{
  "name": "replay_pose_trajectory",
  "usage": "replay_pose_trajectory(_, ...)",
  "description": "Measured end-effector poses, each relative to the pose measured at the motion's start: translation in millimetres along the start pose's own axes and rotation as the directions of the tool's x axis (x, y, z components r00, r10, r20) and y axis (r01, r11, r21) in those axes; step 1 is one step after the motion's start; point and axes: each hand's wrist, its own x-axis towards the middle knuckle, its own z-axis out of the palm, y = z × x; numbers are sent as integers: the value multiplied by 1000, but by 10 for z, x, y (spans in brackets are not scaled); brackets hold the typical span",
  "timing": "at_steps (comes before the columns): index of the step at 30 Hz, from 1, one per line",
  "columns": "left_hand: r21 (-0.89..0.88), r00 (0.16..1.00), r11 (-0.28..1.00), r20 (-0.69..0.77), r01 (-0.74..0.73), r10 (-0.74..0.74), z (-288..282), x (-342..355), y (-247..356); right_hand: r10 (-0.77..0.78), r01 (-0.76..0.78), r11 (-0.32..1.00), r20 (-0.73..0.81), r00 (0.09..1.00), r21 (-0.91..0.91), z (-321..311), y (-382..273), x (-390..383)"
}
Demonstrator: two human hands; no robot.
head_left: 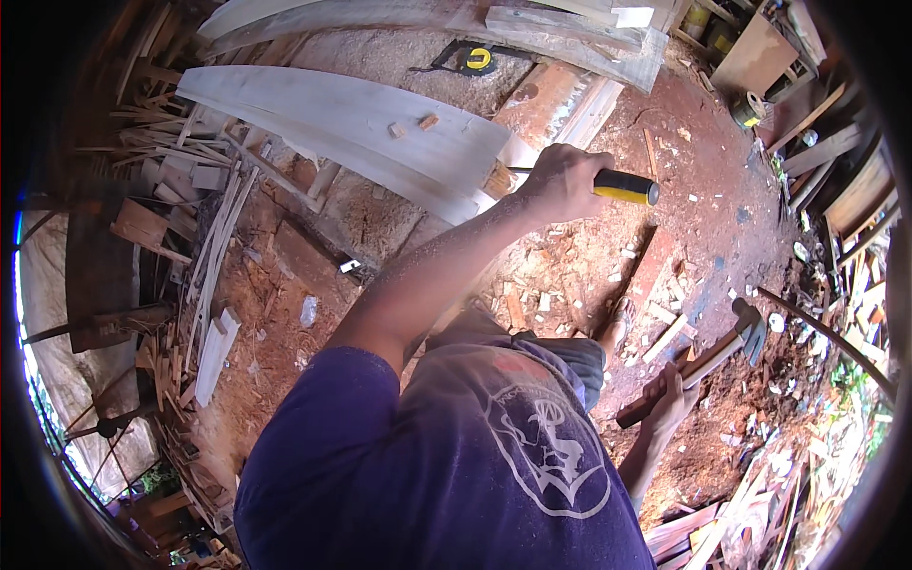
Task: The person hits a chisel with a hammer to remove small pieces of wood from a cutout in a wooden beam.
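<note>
My left hand (560, 180) grips a chisel (627, 187) with a black-and-yellow handle. Its thin blade points left at a notched, chipped spot (499, 179) near the right end of a long pale board (342, 114). Two small wood pieces (428, 123) lie on that board. At the lower right, my right hand (665, 394) holds a hammer (712, 353) by its wooden shaft, with the metal head up and to the right, apart from the board and chisel.
A yellow tape measure (480, 61) lies among planks (570, 28) at the top. Piles of offcuts (190, 171) line the left. Scrap wood (741, 66) and a dark slanting rod (836, 347) are at right. Chips and a narrow plank (646, 256) lie on the dirt floor (703, 171) beside my foot (617, 328).
</note>
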Motion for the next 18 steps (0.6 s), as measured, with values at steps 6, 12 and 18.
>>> replay_pose_trajectory(6,-24,979,990,-143,141,-143,-30,163,24,28,-29,999,35,999,26,-107,62,25)
replay_pose_trajectory(12,83,996,994,47,68,-72,132,5,87,40,-39,999,39,998,-19,73,-6,-25)
replay_pose_trajectory(18,183,928,983,370,-28,-43,116,-58,105,47,-46,999,55,997,-18,64,-10,-24)
